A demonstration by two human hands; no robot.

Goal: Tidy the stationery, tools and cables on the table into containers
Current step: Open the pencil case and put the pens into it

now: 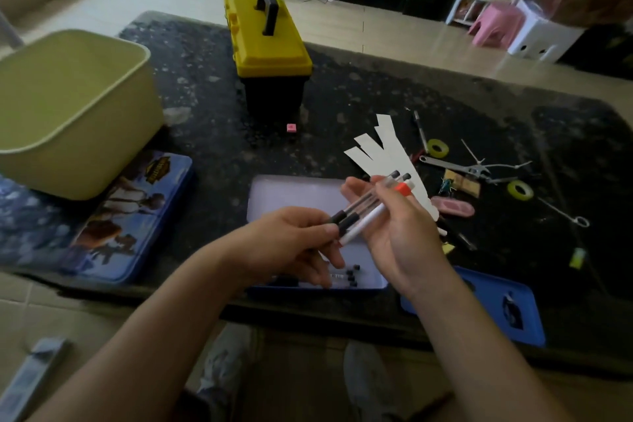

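Pens (pixel 364 203): axis diagonal, black grip ends near-left; left hand (pixel 291 243), right hand (pixel 404 236) hold.

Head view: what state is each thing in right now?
Toolbox: lid closed, handle upright.
Pencil tin: open, some pens lying inside.
Green bin: upright, open-topped.
Pen bundle: held above the tin.
Left hand: grips the bundle's black ends.
Right hand: holds the bundle's other ends.

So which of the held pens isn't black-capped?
The white pen with the orange cap, lowest in the bundle; the other pens are clear with black caps.
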